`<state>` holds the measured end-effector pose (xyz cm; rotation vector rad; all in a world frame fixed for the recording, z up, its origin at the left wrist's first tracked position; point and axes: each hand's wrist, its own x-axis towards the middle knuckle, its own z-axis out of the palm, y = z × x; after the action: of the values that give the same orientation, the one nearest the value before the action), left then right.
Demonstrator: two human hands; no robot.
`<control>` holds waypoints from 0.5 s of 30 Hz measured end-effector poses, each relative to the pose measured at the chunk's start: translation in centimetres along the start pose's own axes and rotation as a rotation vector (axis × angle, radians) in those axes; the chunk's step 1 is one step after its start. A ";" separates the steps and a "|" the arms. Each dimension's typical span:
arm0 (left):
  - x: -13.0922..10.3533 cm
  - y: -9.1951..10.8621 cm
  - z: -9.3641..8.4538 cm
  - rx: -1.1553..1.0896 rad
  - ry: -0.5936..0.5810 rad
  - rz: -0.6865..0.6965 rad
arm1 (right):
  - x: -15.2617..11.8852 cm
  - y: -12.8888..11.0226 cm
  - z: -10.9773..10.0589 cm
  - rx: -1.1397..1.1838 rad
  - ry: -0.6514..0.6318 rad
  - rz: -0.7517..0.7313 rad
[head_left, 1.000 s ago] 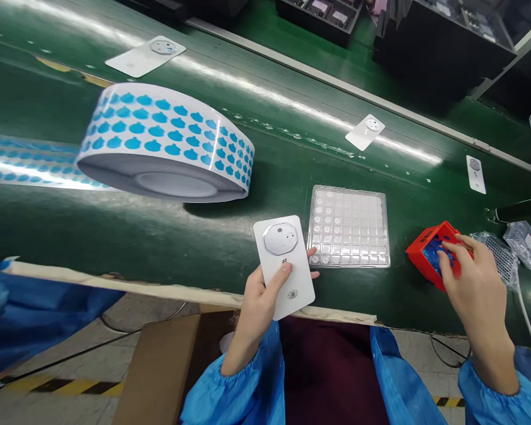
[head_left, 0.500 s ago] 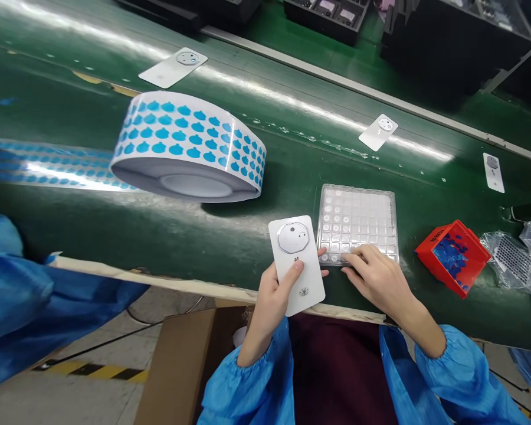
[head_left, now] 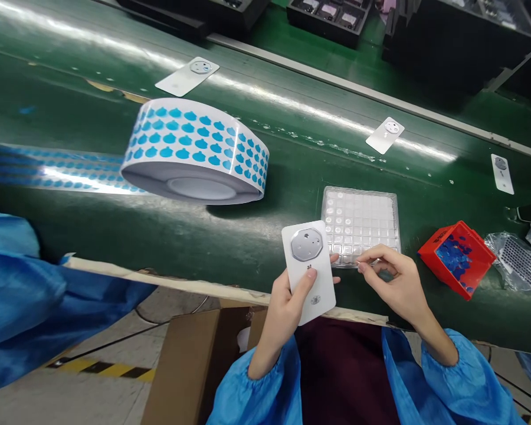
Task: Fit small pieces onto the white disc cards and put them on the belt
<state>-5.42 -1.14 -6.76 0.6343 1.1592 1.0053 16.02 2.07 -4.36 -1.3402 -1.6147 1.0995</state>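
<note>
My left hand [head_left: 282,310] is wrapped round a white phone back cover [head_left: 319,283], thumb pressed on its face. A silver camera plate with several holes sits at the cover's upper end. To the right, my right hand [head_left: 397,283] pinches thumb and forefinger together at the near edge of a clear gridded tray [head_left: 366,218]. Whatever lies between those fingertips is too small to name. Small round pale pieces fill some of the tray's left cells. The fingertips of my left hand show behind the cover, close to the tray's near left corner.
A large roll of blue-dotted label tape [head_left: 194,139] stands at left. A red bin [head_left: 478,268] holds blue bits at right, beside plastic-wrapped parts [head_left: 515,260]. More white covers [head_left: 181,81] lie farther back. Black trays [head_left: 330,23] stand behind. Another person's blue sleeve [head_left: 17,271] is at left.
My right hand has drawn back from the tray's near cells, its thumb and forefinger now pinched together. The cover in my left hand appears slightly farther right; the whole view has shifted too.
</note>
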 end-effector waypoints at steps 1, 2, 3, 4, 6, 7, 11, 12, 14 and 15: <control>-0.2 0.0 0.3 0.016 -0.017 0.000 | 0.0 -0.2 0.1 0.073 0.022 0.048; -0.3 0.0 0.7 0.034 -0.036 0.004 | 0.0 -0.3 0.3 0.138 0.041 0.090; -0.4 -0.1 1.0 0.049 -0.056 0.012 | 0.1 -0.5 0.4 0.198 0.054 0.128; -0.4 -0.2 1.2 0.060 -0.072 0.023 | 0.2 -0.6 0.6 0.253 0.058 0.158; -0.3 -0.5 1.6 0.079 -0.101 0.055 | 0.4 -0.6 0.7 0.339 0.045 0.194; -0.2 -0.7 1.7 0.089 -0.112 0.068 | 0.6 -0.6 0.7 0.369 0.035 0.200; -0.1 -1.3 1.9 0.124 -0.121 0.076 | 0.8 -0.5 0.6 0.419 0.014 0.213; -0.1 -1.3 2.0 0.131 -0.115 0.069 | 0.8 -0.5 0.6 0.421 0.012 0.222; -0.2 -1.3 2.1 0.150 -0.101 0.065 | 0.8 -0.5 0.6 0.419 0.027 0.247; -0.2 -1.3 2.2 0.163 -0.094 0.064 | 0.8 -0.6 0.7 0.418 0.042 0.260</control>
<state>-2.99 -1.74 -7.08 0.8448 1.1517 0.9310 15.06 2.73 -4.01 -1.2977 -1.1173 1.4587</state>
